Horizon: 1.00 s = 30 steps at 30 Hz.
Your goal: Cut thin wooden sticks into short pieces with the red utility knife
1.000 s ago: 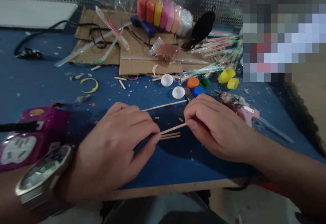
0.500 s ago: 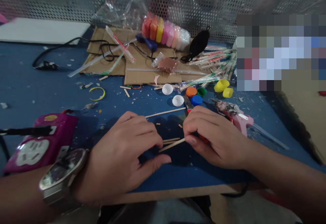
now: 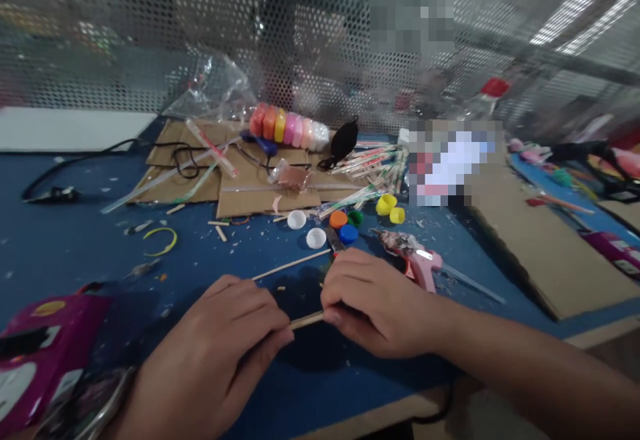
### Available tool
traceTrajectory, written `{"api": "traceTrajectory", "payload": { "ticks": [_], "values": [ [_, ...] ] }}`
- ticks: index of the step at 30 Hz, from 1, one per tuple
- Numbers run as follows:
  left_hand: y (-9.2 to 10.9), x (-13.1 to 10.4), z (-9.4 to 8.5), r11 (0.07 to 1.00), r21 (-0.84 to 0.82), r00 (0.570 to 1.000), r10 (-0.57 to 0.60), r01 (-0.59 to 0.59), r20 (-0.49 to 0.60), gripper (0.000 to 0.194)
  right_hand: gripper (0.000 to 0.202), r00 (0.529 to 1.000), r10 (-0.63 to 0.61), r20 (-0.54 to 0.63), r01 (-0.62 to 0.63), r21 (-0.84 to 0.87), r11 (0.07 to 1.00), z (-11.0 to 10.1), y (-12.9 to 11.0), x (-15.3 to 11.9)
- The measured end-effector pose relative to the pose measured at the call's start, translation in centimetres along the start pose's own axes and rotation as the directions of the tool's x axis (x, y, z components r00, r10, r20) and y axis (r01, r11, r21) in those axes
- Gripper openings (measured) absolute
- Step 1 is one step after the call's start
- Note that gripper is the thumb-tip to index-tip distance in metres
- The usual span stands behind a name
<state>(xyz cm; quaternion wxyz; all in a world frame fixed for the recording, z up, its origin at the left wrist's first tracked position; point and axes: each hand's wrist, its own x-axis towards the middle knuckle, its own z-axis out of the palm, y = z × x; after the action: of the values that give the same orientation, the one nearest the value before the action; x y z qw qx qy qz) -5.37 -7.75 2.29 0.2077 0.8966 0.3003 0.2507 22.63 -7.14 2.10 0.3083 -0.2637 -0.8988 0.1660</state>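
Pale wooden stick piece [image 3: 307, 321], seemingly more than one stick laid together though the count could not be made out, bridged the short gap between the two hands, just above the near part of the blue surface [image 3: 320, 377]. Its long axis ran crosswise, the right end tipped slightly away from the person; neither hand was nearer, since each touched one end. Left hand [image 3: 220, 353] was closed at thumb and forefinger, pinching the left end. Right hand [image 3: 380, 310] was curled, thumb and fingertips gripping the right end; whether its palm hid anything else could not be told. Just beyond the hands, a loose thin stick [image 3: 293, 265] lay roughly along the same line. Past it sat a white cap [image 3: 316, 238] and a blade [image 3: 335, 241]; a pink glue gun [image 3: 425, 268] lay beyond the right forearm, a purple power strip [image 3: 65, 333] left of the left hand.
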Motion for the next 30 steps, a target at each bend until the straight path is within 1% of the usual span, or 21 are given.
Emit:
{"api": "traceTrajectory", "payload": {
  "ticks": [4, 5, 10, 14, 16, 19, 22, 23, 25, 28, 30],
  "values": [
    [0.0, -0.2, 0.0, 1.000, -0.006, 0.999, 0.000, -0.001, -0.040, 0.020, 0.028, 1.000, -0.014, 0.000, 0.014, -0.036, 0.999, 0.1, 0.1, 0.0],
    [0.1, -0.2, 0.0, 1.000, -0.004, 1.000, 0.009, -0.009, -0.025, 0.020, 0.029, 1.000, -0.014, 0.002, 0.014, -0.044, 0.999, 0.1, 0.2, 0.0],
    [0.7, 0.1, -0.1, 0.999, 0.040, 0.993, -0.032, 0.037, -0.112, 0.017, 0.029, 1.000, -0.005, 0.019, 0.006, -0.043, 0.999, 0.1, 0.1, -0.1],
    [0.8, 0.1, -0.1, 0.996, 0.044, 0.991, -0.066, 0.072, -0.113, 0.016, 0.025, 0.998, 0.051, 0.041, -0.050, -0.032, 0.998, 0.0, 0.0, -0.1],
    [0.7, -0.1, 0.0, 0.993, 0.063, 0.987, -0.088, 0.097, -0.137, 0.017, 0.026, 0.995, 0.077, 0.058, -0.074, -0.039, 0.996, -0.1, 0.0, -0.1],
    [0.6, -0.5, 0.1, 0.990, 0.075, 0.982, -0.109, 0.122, -0.156, 0.020, 0.027, 0.996, 0.062, 0.056, -0.060, -0.037, 0.998, -0.1, -0.1, -0.1],
    [0.9, -0.5, -0.1, 0.989, 0.036, 0.981, -0.134, 0.140, -0.142, 0.020, 0.022, 0.998, 0.040, 0.058, -0.038, -0.039, 0.999, 0.0, -0.3, -0.3],
    [1.1, -0.5, -0.3, 0.988, 0.002, 0.978, -0.154, 0.156, -0.138, 0.017, 0.020, 0.996, 0.057, 0.071, -0.053, -0.068, 0.996, 0.1, -0.3, -0.3],
    [1.4, -0.2, -0.6, 0.975, -0.099, 0.969, -0.211, 0.199, -0.130, 0.013, 0.015, 0.982, 0.152, 0.109, -0.131, -0.180, 0.975, 0.1, -0.4, -0.3],
    [1.6, 0.1, -0.8, 0.921, -0.266, 0.941, -0.321, 0.285, -0.104, 0.029, 0.015, 0.928, 0.356, 0.110, -0.294, -0.368, 0.882, 0.2, -0.3, -0.2],
    [1.5, 0.1, -0.8, 0.867, -0.360, 0.921, -0.387, 0.346, -0.049, 0.038, 0.018, 0.892, 0.445, 0.075, -0.375, -0.424, 0.824, 0.2, -0.2, -0.3]
  ]
}}
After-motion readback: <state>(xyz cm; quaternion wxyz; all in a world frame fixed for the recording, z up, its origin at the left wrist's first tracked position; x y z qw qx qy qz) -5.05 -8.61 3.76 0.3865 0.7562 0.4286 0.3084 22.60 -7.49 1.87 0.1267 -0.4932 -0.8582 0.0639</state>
